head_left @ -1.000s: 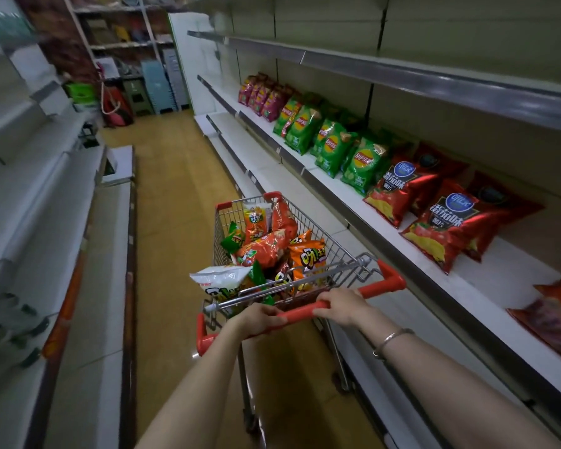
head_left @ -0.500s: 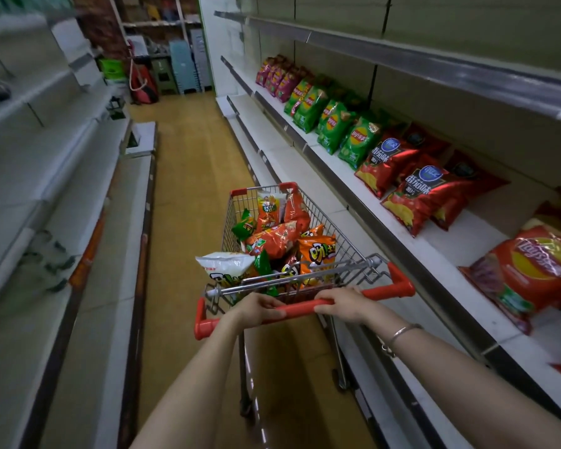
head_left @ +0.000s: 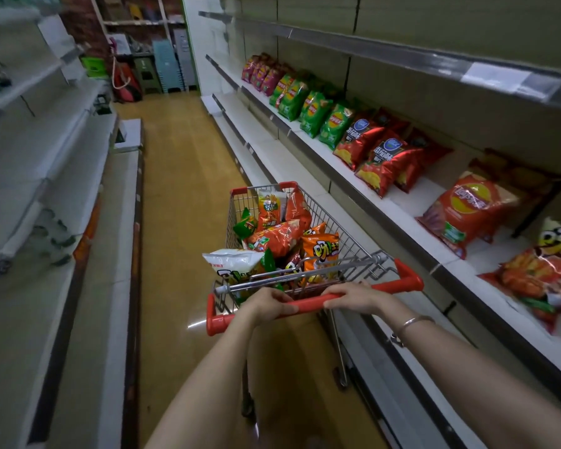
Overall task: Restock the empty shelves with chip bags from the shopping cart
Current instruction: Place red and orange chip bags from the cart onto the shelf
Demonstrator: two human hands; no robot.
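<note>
1. I think this is the cart-pushing step. Both hands grip the red handle (head_left: 308, 303) of the shopping cart (head_left: 263, 187), low in the middle of the frame.
2. My left hand (head_left: 266, 306) has its fingers (head_left: 284, 306) curled round the handle. My right hand (head_left: 357, 298) grips it just beside.
3. The chip bags (head_left: 272, 238) lie piled in the cart. None is in my hands.
4. The shelf (head_left: 408, 202) on the right has bags and bare gaps.
5. Next, I think I must stop, let go with one hand, and pick a bag.
</note>
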